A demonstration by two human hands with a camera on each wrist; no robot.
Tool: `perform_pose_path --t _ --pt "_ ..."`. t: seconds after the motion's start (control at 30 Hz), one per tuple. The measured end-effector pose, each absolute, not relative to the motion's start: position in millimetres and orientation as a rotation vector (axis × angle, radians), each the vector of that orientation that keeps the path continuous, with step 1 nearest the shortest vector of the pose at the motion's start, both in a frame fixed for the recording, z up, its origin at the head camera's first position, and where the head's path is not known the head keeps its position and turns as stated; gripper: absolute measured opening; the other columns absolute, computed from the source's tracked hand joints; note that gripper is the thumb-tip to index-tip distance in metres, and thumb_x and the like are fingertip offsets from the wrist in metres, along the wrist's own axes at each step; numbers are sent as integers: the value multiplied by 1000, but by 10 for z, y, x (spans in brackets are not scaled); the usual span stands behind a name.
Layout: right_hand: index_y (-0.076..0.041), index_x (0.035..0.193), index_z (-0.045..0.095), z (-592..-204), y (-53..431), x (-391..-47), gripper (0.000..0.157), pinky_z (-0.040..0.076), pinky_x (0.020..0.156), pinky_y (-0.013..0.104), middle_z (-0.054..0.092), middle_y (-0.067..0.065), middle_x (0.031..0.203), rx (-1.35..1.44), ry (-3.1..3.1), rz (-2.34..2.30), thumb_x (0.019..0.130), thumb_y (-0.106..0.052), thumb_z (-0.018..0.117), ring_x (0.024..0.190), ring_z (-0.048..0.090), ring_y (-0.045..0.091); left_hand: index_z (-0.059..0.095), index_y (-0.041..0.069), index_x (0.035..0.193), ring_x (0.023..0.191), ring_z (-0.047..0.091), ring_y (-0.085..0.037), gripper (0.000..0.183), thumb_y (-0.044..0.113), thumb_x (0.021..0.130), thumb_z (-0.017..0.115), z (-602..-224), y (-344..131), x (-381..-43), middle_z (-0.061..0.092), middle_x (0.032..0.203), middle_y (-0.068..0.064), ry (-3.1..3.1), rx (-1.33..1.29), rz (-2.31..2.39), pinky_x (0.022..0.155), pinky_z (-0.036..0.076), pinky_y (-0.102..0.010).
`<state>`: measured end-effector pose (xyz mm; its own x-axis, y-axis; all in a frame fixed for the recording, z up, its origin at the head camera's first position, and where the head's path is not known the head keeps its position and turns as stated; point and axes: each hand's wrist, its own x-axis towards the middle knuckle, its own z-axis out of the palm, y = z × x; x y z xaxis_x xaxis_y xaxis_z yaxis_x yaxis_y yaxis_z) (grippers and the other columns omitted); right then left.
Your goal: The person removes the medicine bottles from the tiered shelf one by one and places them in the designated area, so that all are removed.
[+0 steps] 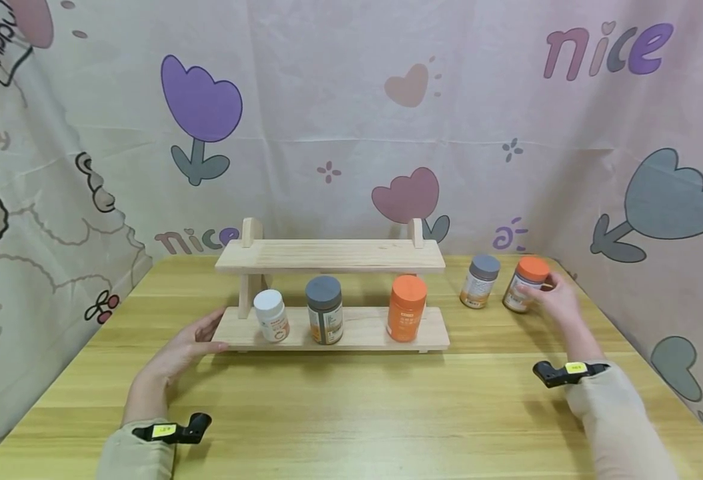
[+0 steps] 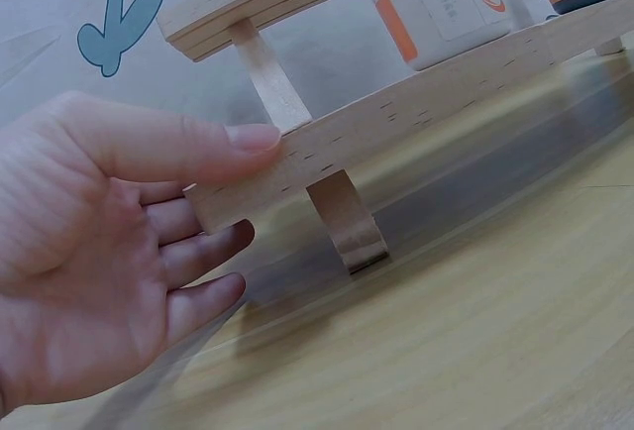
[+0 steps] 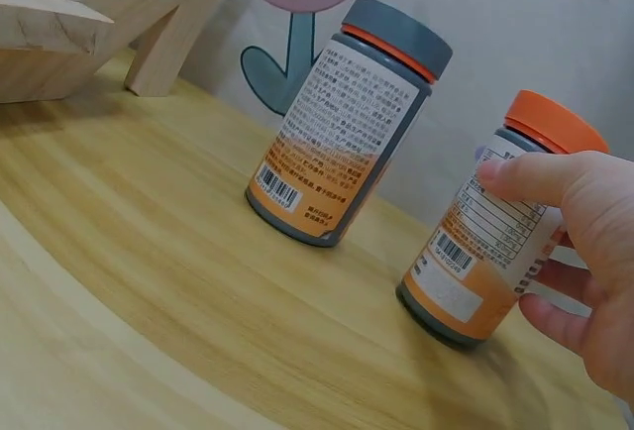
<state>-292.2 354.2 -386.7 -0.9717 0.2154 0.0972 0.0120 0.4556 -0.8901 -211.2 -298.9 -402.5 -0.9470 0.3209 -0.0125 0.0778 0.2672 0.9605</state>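
At the left end of a two-tier wooden shelf [image 1: 330, 260], my left hand [image 1: 180, 347] grips the lower board, its thumb [image 2: 248, 141] on the front edge and its fingers round the end. Over on the right, my right hand [image 1: 558, 303] holds a grey jar with an orange lid [image 1: 525, 283], thumb across its label and fingers round the far side. This jar stands on the table close to a grey-lidded jar [image 3: 337, 133]. Along the lower board stand a small white bottle [image 1: 271, 317], a dark grey jar [image 1: 325, 310] and an orange jar [image 1: 407, 310].
The shelf stands on a wood-grain table [image 1: 351, 413]. Behind it and along both sides hangs a printed cloth [image 1: 321, 87] with tulips and hearts. The upper board bears no jars.
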Motion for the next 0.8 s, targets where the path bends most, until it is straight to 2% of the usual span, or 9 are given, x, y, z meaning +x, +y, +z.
perform_pose_path --t 0.23,0.4,0.57,0.67,0.73,0.8 --pt "7 141 25 -3905 3524 -2938 73 29 102 55 31 31 140 -204 -2470 1555 88 -26 63 125 33 45 3 -9 144 135 3 -46 85 6 85 62 -4030 -2988 -2122 0 149 -30 2326 373 1748 87 32 -5" --pt "7 139 29 -3950 3547 -2958 75 32 100 53 35 32 136 -175 -2463 1512 86 -30 66 121 37 44 2 -9 144 135 3 -46 85 6 85 62 -4041 -2993 -2123 -1 150 -29 2319 374 1759 87 32 -6" --pt "3 140 32 -4038 3636 -2970 78 42 91 34 43 24 130 -161 -2515 1440 83 -38 67 109 47 27 3 -8 145 135 3 -45 85 7 86 62 -4044 -2992 -2121 -1 150 -29 2325 376 1744 88 32 -5" --pt "3 141 29 -3994 3629 -2909 76 42 90 35 43 25 130 -171 -2515 1434 86 -34 65 109 47 29 3 -8 145 135 3 -45 85 8 86 62 -4042 -2993 -2121 0 150 -29 2327 376 1742 87 32 -5" --pt "8 141 25 -3912 3589 -2846 75 40 94 44 39 30 133 -189 -2494 1447 88 -30 62 115 43 37 3 -8 145 135 3 -45 84 7 86 61 -4041 -2994 -2122 0 150 -29 2324 376 1748 87 32 -5" --pt "6 141 28 -3856 3572 -2815 73 41 95 37 43 25 134 -266 -2443 1471 88 -29 63 114 46 29 2 -8 145 135 2 -45 85 7 86 61 -4042 -2997 -2121 -1 150 -29 2320 377 1755 88 32 -5"
